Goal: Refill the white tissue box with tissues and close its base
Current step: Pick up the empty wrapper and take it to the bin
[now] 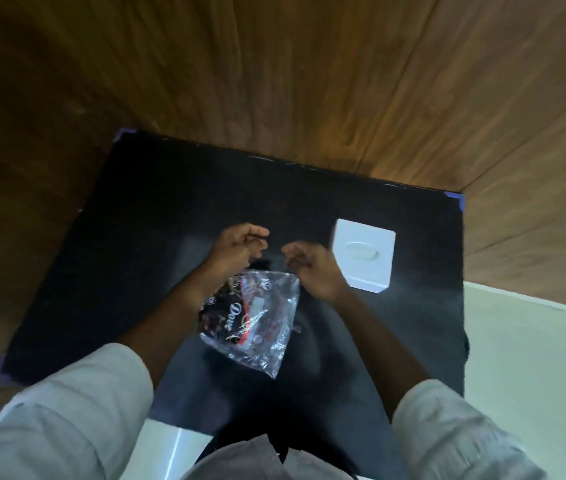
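Fingers [257,233] curled above wrapper [257,317], tissue box [364,254] beside.

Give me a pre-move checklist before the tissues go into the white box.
1. Tissue packet within reach, under both hands: ok.
2. Packet opened: cannot tell; wrapper looks crumpled.
3. White tissue box on the black mat, beside the right hand: ok.
4. Box turned base up for loading: not ok; oval slot faces up.
5. Left hand free of objects: cannot tell; fingers curled.
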